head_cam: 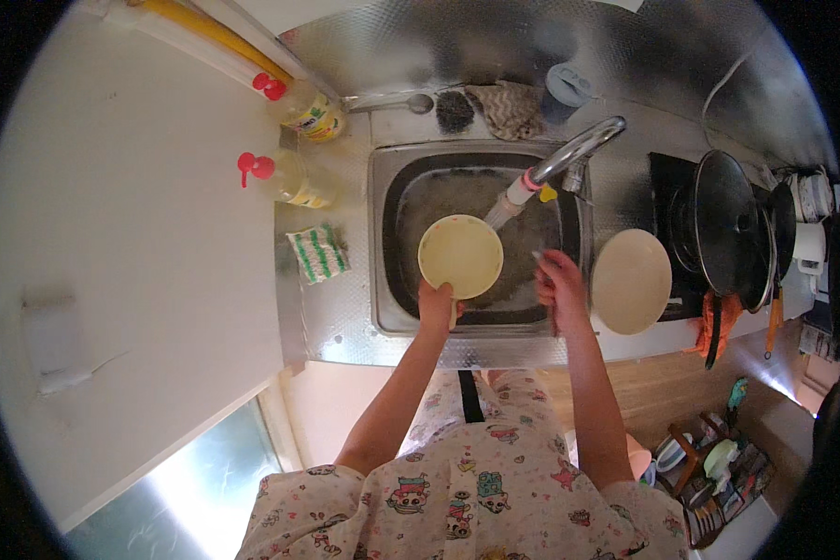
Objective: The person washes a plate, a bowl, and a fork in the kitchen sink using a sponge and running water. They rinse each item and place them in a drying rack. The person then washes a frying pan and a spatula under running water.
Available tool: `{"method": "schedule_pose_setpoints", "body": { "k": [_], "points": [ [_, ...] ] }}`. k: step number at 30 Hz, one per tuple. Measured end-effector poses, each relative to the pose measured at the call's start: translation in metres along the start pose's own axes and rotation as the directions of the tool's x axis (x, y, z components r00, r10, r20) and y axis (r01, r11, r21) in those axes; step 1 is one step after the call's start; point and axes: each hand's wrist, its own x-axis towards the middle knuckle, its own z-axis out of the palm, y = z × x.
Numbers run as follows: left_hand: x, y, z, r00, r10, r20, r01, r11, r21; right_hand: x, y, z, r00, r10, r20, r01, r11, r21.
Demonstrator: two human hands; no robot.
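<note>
My left hand (437, 308) grips the short handle of a pale yellow bowl (460, 256) with small marks around its rim. The bowl is held over the steel sink (378, 280), below the faucet's white spray head (509, 203). No solid food shows inside it; whether it holds clear liquid is hard to tell. Over the right side of the basin, my right hand (560, 283) has its fingers closed on a slim utensil, blurred and mostly hidden by the hand. An oval cream plate or board (632, 281) lies on the counter just right of that hand.
Two bottles with red pump tops (311, 115) (301, 180) and a green-striped sponge (318, 253) stand left. Behind the sink are a spoon (420, 104), a dark scrubber (455, 112), a cloth (509, 110) and a lidded container (567, 87). A lidded pan (728, 224) sits on the stove, right.
</note>
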Motion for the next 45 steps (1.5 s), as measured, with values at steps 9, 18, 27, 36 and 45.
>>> {"method": "schedule_pose_setpoints", "body": {
  "k": [9,18,27,36,45],
  "points": [
    [-0.057,0.054,-0.042,0.989,0.127,-0.069,-0.126,0.992,0.024,0.149,0.024,0.082,0.728,-0.066,0.682,-0.321,0.846,0.425],
    [-0.072,0.048,-0.075,0.996,0.056,-0.068,-0.052,0.997,0.051,0.119,0.019,0.081,0.880,0.031,0.474,-0.229,0.903,0.365],
    [-0.055,0.034,-0.082,0.998,0.055,0.039,-0.059,0.991,0.116,0.082,0.012,0.102,0.986,0.001,0.168,-0.057,0.944,0.324],
    [-0.042,0.030,-0.070,0.997,0.060,0.046,-0.069,0.971,0.227,0.115,0.016,0.073,0.914,-0.034,0.403,-0.125,0.924,0.361],
    [-0.014,0.014,-0.056,0.995,0.079,0.056,-0.091,0.956,0.280,0.073,0.022,0.107,0.952,-0.203,0.229,0.298,0.784,-0.545]
  ]
}}
